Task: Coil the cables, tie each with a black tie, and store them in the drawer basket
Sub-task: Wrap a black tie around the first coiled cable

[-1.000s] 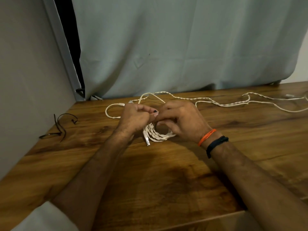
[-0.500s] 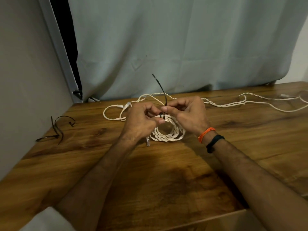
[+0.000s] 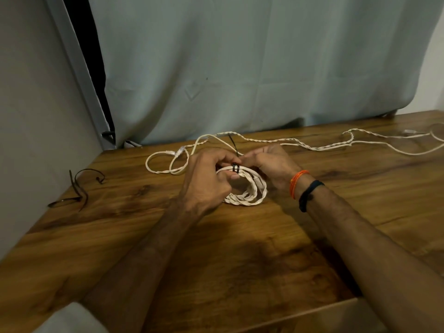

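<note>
L hand [image 3: 206,181] grips white coil [image 3: 247,191]. R hand [image 3: 269,162] pinches black tie [image 3: 236,168] tail. Tie maybe loose: fingers slip, coil could spring open, loops spill on table [image 3: 240,260].

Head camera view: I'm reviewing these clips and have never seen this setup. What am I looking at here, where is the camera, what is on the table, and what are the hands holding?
There is no machine here: a person works with two bare hands, and the one camera sits on their head, looking forward and down. So the arms reaching in from the bottom are the wearer's own.

The surface is a wooden table set against a wall and a pale curtain. In the middle lies a white cable coil. A black tie is looped round its far side. The left hand grips the coil beside the tie, and the right hand, with orange and black bands at the wrist, pinches the tie's free tail.

Behind the hands, a loose white cable still trails uncoiled across the table. At the left edge lie spare black ties. No drawer basket is in view.
</note>
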